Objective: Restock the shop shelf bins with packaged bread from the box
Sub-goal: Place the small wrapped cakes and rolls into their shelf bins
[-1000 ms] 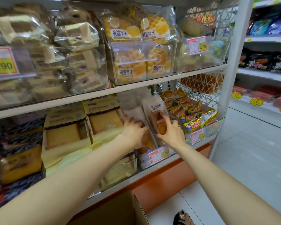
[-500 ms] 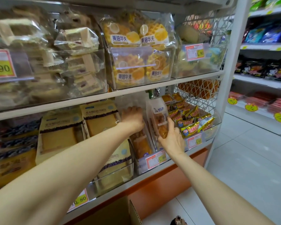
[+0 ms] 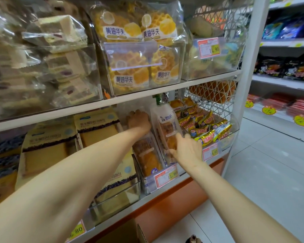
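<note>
From the head view, the right hand (image 3: 188, 151) pinched an upright bread packet (image 3: 167, 125), a white-topped clear wrap over golden-brown bread, in its clear bin (image 3: 148, 183). The left hand (image 3: 139, 121) reached in behind it, and its fingers were hidden.

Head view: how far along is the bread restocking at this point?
Done: bread packs already stand in the lower-shelf bin. In hand: the right hand grips an upright pack at the bin's right side, while the left hand reaches deep inside, fingers hidden. Left: seating that pack; the box below shows only its edge, contents unseen.
</note>
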The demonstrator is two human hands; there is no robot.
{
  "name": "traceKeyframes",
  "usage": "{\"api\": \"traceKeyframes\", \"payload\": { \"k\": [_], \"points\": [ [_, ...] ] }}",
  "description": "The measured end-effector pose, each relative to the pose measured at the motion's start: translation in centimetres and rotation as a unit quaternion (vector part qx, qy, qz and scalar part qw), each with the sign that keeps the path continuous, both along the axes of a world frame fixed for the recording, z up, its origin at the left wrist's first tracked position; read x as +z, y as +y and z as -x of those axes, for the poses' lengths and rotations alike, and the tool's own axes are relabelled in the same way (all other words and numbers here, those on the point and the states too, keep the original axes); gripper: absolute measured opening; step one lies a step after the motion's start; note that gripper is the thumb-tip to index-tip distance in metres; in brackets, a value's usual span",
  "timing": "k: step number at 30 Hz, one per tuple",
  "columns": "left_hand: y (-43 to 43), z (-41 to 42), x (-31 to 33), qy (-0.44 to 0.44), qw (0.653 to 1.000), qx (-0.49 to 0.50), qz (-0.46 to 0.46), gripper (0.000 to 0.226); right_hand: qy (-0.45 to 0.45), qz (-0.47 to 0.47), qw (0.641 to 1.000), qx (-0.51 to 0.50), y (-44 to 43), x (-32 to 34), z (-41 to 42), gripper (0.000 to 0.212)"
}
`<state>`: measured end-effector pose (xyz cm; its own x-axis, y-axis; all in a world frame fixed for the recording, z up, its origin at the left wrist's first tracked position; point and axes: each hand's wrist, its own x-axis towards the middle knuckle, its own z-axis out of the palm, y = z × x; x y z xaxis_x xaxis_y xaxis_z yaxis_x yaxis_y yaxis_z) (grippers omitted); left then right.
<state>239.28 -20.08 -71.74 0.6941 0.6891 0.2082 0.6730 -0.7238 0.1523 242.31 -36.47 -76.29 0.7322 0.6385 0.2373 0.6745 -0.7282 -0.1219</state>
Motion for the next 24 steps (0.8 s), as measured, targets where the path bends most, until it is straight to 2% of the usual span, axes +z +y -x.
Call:
{"api": "traceKeyframes", "payload": {
  "k": [3,6,9,14,18,20,22,24],
  "points": [
    [0.6,-0.2,-0.4,-0.039,0.999,-0.007,0.016,0.027,0.034,0.051,0.994,0.094,-1.1,0.2,-0.5,0.04],
    [0.8,-0.6,-0.5,-0.126,0.988,0.013,0.086,0.026,0.051,0.079,0.986,0.134,-2.0,-0.3,-0.9,0.046],
    [0.9,-0.7,-0.2,-0.171,0.98,0.024,0.102,0.027,0.056,0.088,0.983,0.15,-1.9,-0.9,-1.0,0.047],
    [0.6,0.2,0.4,-0.149,0.987,-0.011,0.055,0.021,0.097,0.078,0.98,0.154,-1.4,-1.3,-1.0,0.037],
    [0.4,0.4,0.9,-0.13,0.991,-0.032,0.022,0.02,0.12,0.099,0.977,0.147,-1.3,-1.4,-1.2,0.045],
    [0.5,0.5,0.8,-0.127,0.99,-0.047,0.023,0.018,0.082,0.061,0.985,0.139,-1.5,-1.5,-1.3,0.044],
    [0.8,0.5,0.6,-0.124,0.989,-0.063,0.048,0.02,0.021,-0.06,0.992,0.111,-1.5,-1.4,-1.4,0.036],
    [1.2,0.7,0.6,-0.12,0.987,-0.077,0.071,0.018,0.001,-0.18,0.979,0.098,-1.1,-1.0,-1.4,0.027]
  ]
}}
